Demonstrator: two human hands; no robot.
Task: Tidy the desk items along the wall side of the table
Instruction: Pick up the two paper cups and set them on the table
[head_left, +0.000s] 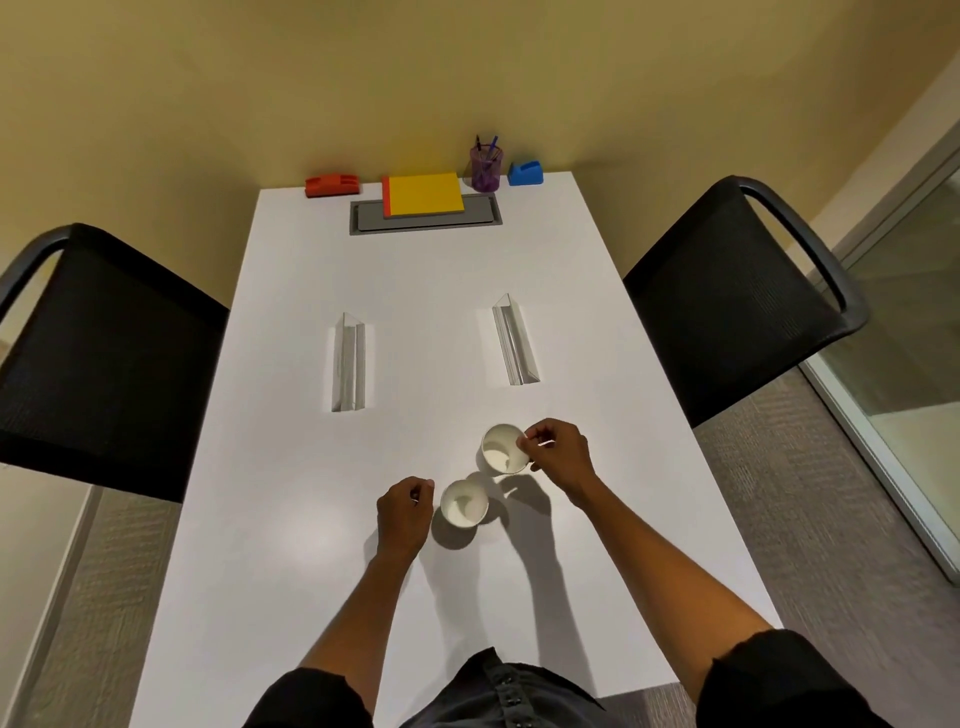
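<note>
White rectangular table (311, 364), yellow square notepad (426, 193) edged red, translucent purple pen cup (486, 169), blue plastic tape dispenser (525, 173), black mesh chairs (104, 364).

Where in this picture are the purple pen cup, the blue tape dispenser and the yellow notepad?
purple pen cup (486, 170): head view, on its mesh wall.
blue tape dispenser (524, 174): head view, on its front face.
yellow notepad (426, 194): head view, on the middle of its cover.

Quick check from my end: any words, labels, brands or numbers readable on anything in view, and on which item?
None can be read.
Yellow notepad: plain cover, no print.
Blue tape dispenser, red desk organiser, purple pen cup: any marks too small to tell.
Two white paper cups: only blank insides show.
Two clear acrylic sign holders: no text shows.
</note>
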